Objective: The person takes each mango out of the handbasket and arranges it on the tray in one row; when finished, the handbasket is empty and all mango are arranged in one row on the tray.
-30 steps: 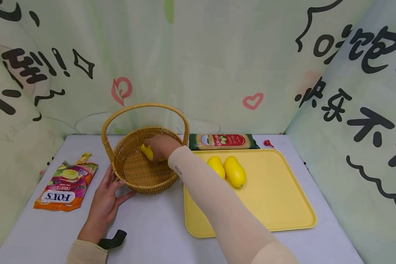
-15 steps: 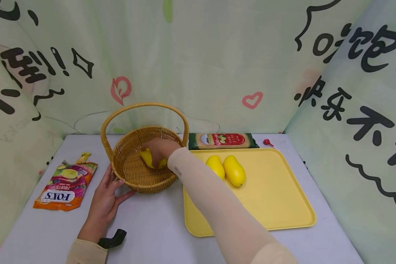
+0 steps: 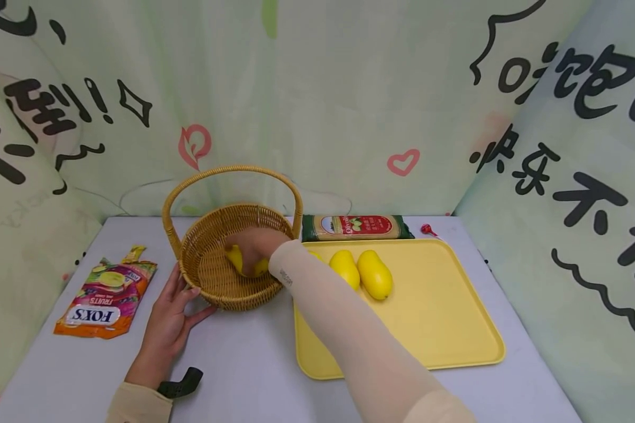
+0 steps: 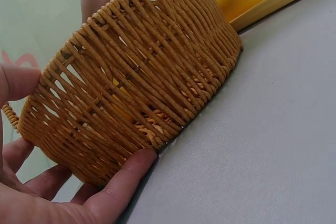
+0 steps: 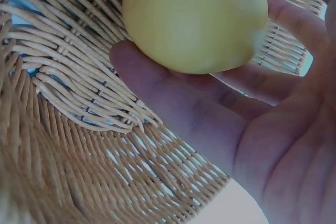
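My right hand reaches into the round wicker basket, its fingers curled over a yellow mango. In the right wrist view, the mango shows a green stem spot, with the thumb along its lower side and other fingers behind. My left hand rests against the basket's near left side. In the left wrist view its fingers lie spread on the outer weave, one at the rim and one low by the base. The basket stands on the table with its tall handle upright.
Right of the basket lies a yellow tray bearing several more yellow mangoes, partly hidden by my right sleeve. Behind it are a long green-ended packet and a red lollipop. A Fox's sweets bag lies at left.
My right hand has sunk slightly lower in the basket with the mango. A bit of another mango now shows past the sleeve on the tray. The left hand and basket stay put.
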The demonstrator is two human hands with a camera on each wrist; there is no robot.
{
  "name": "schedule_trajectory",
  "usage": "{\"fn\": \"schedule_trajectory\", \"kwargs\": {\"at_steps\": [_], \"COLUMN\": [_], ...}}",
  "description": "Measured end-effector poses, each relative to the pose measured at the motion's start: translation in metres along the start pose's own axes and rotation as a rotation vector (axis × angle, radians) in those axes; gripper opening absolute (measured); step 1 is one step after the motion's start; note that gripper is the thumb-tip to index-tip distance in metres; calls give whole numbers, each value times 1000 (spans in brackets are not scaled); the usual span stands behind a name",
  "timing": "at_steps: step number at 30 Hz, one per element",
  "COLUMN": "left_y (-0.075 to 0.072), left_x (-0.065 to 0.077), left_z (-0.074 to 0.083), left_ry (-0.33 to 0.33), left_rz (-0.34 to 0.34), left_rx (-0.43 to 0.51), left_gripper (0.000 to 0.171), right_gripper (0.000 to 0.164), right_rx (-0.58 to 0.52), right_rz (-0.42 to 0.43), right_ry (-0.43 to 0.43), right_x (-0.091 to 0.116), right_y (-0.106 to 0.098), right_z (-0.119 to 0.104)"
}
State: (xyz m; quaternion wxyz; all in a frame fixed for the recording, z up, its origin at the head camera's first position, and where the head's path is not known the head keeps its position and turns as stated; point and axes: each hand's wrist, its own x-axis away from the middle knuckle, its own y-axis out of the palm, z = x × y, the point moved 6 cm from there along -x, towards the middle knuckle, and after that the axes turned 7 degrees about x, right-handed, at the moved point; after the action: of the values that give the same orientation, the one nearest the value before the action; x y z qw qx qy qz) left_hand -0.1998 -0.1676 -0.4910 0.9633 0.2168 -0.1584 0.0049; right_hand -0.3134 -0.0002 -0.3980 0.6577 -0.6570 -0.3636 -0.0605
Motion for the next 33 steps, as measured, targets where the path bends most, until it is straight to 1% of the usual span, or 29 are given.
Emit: {"fn": "schedule_trajectory", "kwargs": {"at_steps": [11,13,17,20,24,27,33], "left_y": [1,1,1,1,1,1,1], "left_x": [1,1,1,1,0,0,1], "left_z": [2,2,2,2,1,1,1], "left_ry": [9,12,12,13,16,16,21], "left_rz": [-3,-6,-12,-12,-12,-8,-2], "left_rx": [-14,-14,-12,-10,-12,-16,-23], "left_gripper": [76,76,76,76,76,76,76], "right_gripper": [78,77,77,78,79,79,78], "right_rx": [10,-20,-126,-157,-118,-116,-164], "right_rz": [-17,-21,-22,12,83,119,172], "right_ry": [-28,-24,-31,-74,-130,-160,-210], "right_x": [-3,-2,1,3,9,13,19], "right_y": [0,0,1,0,-3,-4,-5], "right_z": [12,15,18,19,22,26,33]}}
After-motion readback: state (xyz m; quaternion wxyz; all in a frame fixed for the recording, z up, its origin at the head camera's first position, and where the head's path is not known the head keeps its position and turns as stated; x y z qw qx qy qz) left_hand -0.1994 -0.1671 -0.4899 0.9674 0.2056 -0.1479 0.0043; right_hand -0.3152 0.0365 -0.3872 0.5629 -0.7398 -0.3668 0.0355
